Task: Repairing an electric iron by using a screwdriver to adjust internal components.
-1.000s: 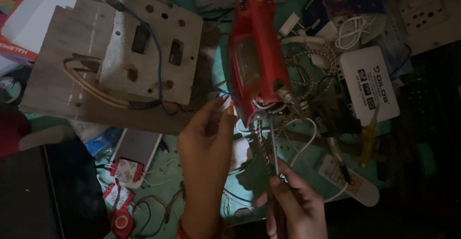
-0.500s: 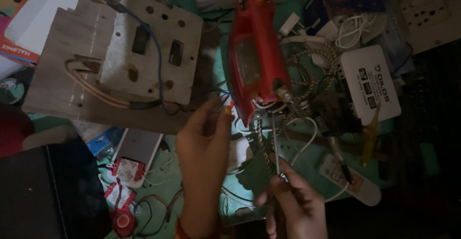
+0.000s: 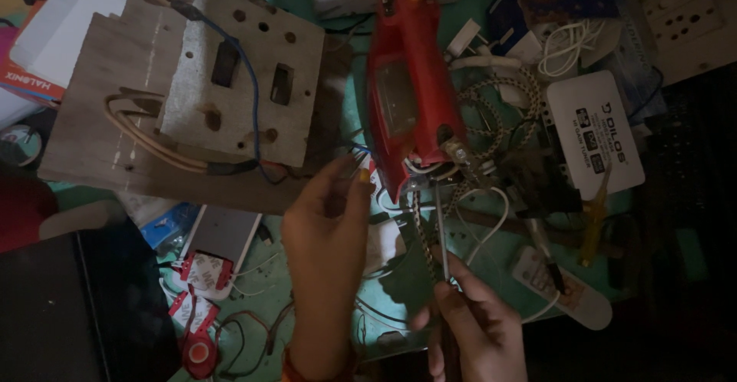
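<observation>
On the cluttered green table (image 3: 338,121), 2 hands work at a red iron (image 3: 411,82).

The left hand (image 3: 330,228) pinches thin wires (image 3: 362,168) just beside the iron's lower end; the right hand (image 3: 472,324) is clenched on a screwdriver (image 3: 441,232), its tip up at the iron's cord terminal (braided cord (image 3: 418,228) trailing below). A grey switch board (image 3: 230,75) lies well apart, left.

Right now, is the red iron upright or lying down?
Lying down: the red iron lies flat on the green table, the right hand's screwdriver at its near end.
</observation>
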